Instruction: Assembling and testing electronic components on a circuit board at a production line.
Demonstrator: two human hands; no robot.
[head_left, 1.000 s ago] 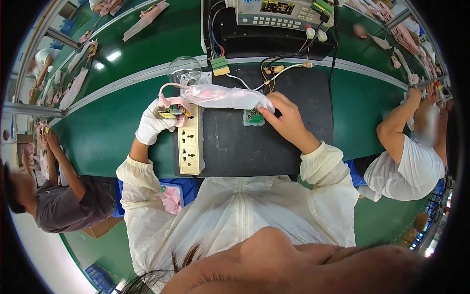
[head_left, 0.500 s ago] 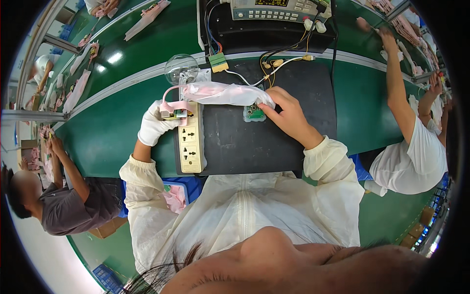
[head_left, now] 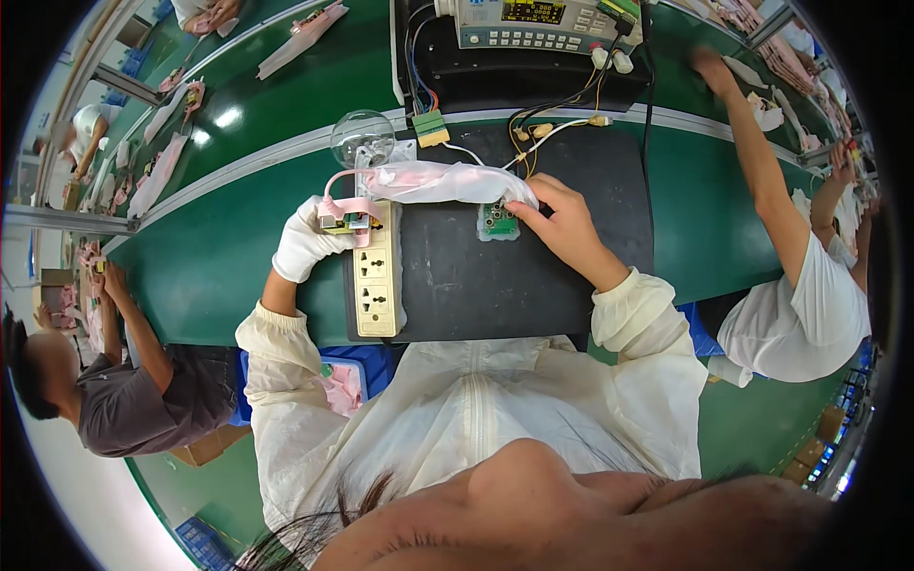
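Observation:
My left hand (head_left: 307, 246), in a white glove, is closed on a small pink-cased module (head_left: 352, 221) with bare electronic parts, beside the upper end of the cream power strip (head_left: 375, 285). A pink cord loops from the module to a long pink piece wrapped in thin white film (head_left: 438, 183), stretched across the black mat. My right hand (head_left: 562, 221), bare, pinches the wrapped piece's right end, thumb below and fingers above. Just under that end lies a small green circuit board (head_left: 499, 223), partly covered by the wrap and my thumb.
A clear glass bulb (head_left: 364, 138) stands behind the power strip. Farther back are a green terminal block (head_left: 430, 127), loose wires with clips (head_left: 543, 131) and a bench meter (head_left: 533, 27). A blue bin (head_left: 354, 376) with pink pieces is by my lap. Co-workers sit on both sides.
The bench has shifted slightly right in view. Both my hands keep their holds, nearly still. At the right, a co-worker's arm has reached farther away across the belt.

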